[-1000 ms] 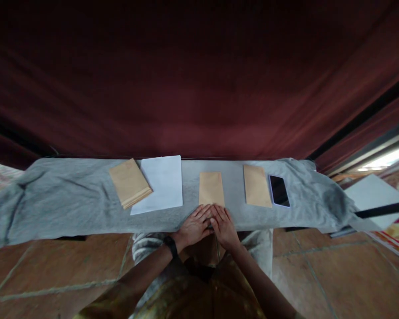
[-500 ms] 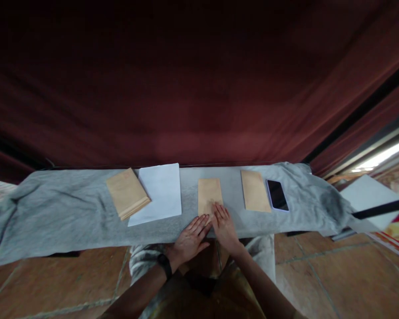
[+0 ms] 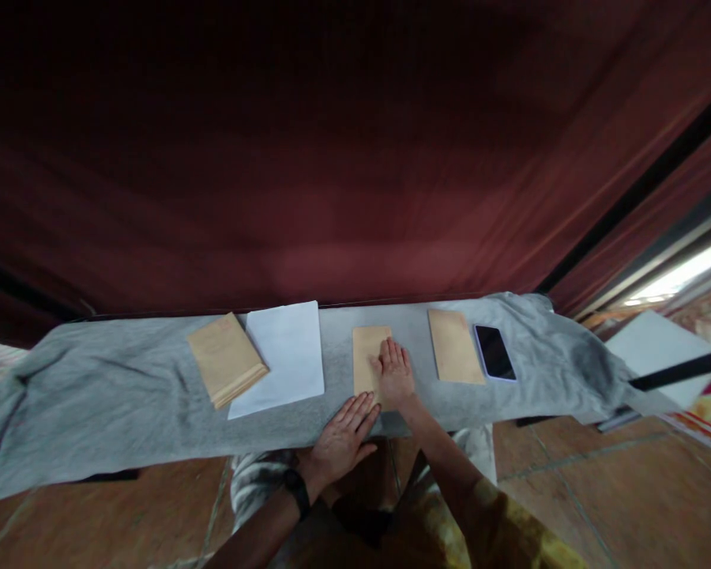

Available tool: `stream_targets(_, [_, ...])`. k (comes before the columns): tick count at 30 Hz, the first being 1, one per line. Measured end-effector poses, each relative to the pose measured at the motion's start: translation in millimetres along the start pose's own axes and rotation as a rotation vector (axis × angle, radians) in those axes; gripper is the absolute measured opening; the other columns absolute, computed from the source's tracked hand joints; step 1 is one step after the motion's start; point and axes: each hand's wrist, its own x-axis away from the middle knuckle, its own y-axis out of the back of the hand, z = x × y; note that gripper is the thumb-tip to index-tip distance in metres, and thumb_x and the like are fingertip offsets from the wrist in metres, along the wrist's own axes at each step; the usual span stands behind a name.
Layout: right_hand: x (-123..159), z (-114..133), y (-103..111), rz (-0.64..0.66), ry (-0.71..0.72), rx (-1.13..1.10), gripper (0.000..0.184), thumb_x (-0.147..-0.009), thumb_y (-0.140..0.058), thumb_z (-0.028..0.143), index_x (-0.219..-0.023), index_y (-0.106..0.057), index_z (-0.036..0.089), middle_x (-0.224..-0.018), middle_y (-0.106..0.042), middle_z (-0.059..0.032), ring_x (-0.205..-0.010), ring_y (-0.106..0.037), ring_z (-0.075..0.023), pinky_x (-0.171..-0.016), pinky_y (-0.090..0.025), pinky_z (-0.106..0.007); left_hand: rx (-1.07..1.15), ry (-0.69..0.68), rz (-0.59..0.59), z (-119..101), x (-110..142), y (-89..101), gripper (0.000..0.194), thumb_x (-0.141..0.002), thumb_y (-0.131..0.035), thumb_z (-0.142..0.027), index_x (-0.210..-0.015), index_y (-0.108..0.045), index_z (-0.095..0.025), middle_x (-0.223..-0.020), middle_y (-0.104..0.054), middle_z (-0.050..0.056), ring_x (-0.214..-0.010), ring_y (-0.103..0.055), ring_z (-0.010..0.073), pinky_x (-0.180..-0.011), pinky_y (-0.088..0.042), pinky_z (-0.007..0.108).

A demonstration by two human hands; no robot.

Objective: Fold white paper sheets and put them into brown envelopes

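A brown paper envelope [image 3: 365, 348] lies flat on the grey cloth in front of me. My right hand [image 3: 396, 376] rests palm down on its right side, fingers stretched toward the far edge. With its fingers out flat, my left hand [image 3: 344, 435] touches the envelope's near edge; a dark band circles that wrist. To the left, a stack of brown envelopes [image 3: 225, 356] partly overlaps white paper sheets [image 3: 290, 356]. Another brown envelope [image 3: 455, 346] lies to the right, beside a phone [image 3: 495, 352] with a dark screen.
The grey cloth [image 3: 124, 395] covers a long narrow table. Behind it hangs a dark red curtain [image 3: 355, 221]. A dark bar [image 3: 681, 368] and a pale flat sheet [image 3: 657, 344] are at the right end. Tiled floor [image 3: 581, 474] shows below.
My right hand has slid forward along the envelope's right side, away from me. My left hand stays at the near edge. The view has tilted slightly.
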Motion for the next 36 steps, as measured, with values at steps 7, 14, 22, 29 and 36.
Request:
stream_targets(7, [54,9,14,-0.002,0.127,-0.034,0.050,-0.106,-0.037,0.031,-0.151,-0.045,0.011,-0.159,-0.042,-0.0158,-0.147,-0.039,-0.0267,-0.121,-0.030,-0.048,-0.010,-0.007,0.002,0,-1,1.9,0.068,-0.098,-0.052,-0.054,-0.153,-0.040,-0.014,-0.164,-0.034,0.015,-0.152,-0.030,0.0267,-0.126,-0.026,0.042])
stream_targets(14, [126,0,32,-0.016,0.289,-0.042,0.049,-0.104,-0.044,0.032,-0.151,-0.046,0.019,-0.158,-0.046,-0.0115,-0.146,-0.041,-0.0253,-0.120,-0.031,-0.046,0.086,0.047,-0.031,-3,-3,12.1,0.059,-0.103,-0.046,-0.048,-0.151,-0.042,-0.015,-0.158,-0.045,0.013,-0.148,-0.039,0.0235,-0.120,-0.038,0.041])
stream_targets(22, [133,-1,30,-0.071,0.285,-0.022,0.045,-0.102,-0.049,0.033,-0.143,-0.055,0.018,-0.154,-0.050,-0.0137,-0.144,-0.041,-0.0295,-0.119,-0.032,-0.051,0.176,0.230,-0.028,10,-65,2.9,0.053,-0.106,-0.035,-0.046,-0.149,-0.045,-0.018,-0.159,-0.044,0.011,-0.149,-0.038,0.0229,-0.121,-0.036,0.045])
stream_targets(29, [134,-4,33,-0.032,0.291,-0.024,0.053,-0.101,-0.051,0.035,-0.152,-0.045,0.024,-0.160,-0.042,-0.0117,-0.146,-0.038,-0.0307,-0.119,-0.031,-0.052,0.125,0.295,0.042,33,-130,-25.9,0.060,-0.104,-0.033,-0.050,-0.158,-0.034,-0.023,-0.164,-0.037,0.006,-0.155,-0.024,0.0254,-0.127,-0.018,0.054])
stream_targets(36, [135,-2,32,-0.038,0.280,0.014,0.060,-0.100,-0.053,0.035,-0.157,-0.036,0.027,-0.164,-0.034,-0.0109,-0.147,-0.036,-0.0314,-0.119,-0.029,-0.053,0.117,0.339,0.026,39,-154,-29.3,0.065,-0.103,-0.031,-0.056,-0.159,-0.030,-0.022,-0.164,-0.036,0.007,-0.156,-0.019,0.0266,-0.127,-0.011,0.056])
